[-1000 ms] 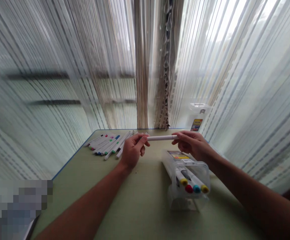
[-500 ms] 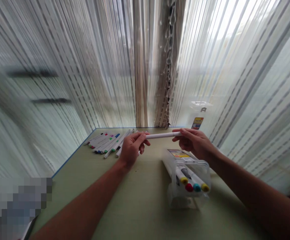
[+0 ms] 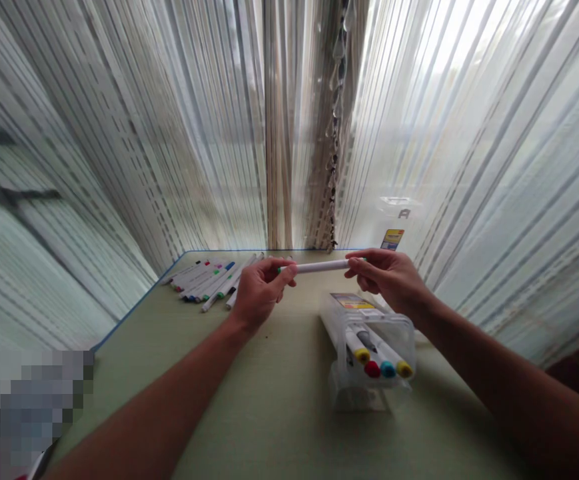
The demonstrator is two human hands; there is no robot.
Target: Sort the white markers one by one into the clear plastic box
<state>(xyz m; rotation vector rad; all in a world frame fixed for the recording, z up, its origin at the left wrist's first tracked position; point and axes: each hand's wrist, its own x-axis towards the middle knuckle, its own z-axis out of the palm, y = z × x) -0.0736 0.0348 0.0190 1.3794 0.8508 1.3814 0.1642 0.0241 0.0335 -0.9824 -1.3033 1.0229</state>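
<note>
Between my two hands a white marker (image 3: 322, 267) is held level above the table, with green showing at both of its ends. My left hand (image 3: 260, 288) pinches its left end between thumb and fingers. At the right end, my right hand (image 3: 386, 273) is closed on it the same way. Below my right hand lies a clear plastic case (image 3: 336, 353), its open end facing me. Inside it are several white markers (image 3: 379, 348) with yellow, red and blue ends. Left of my left hand, several loose white markers (image 3: 209, 283) with coloured ends lie fanned out.
The pale green table (image 3: 249, 413) has a blue edge. Behind it hang string curtains (image 3: 209, 133) with a beaded strand (image 3: 338, 100). A clear package with a yellow label (image 3: 392, 239) stands at the back right. A pixelated patch covers the lower left corner.
My hands have come slightly closer together along the marker, and its green ends now show. The view has shifted a little; the case and the loose markers lie as before.
</note>
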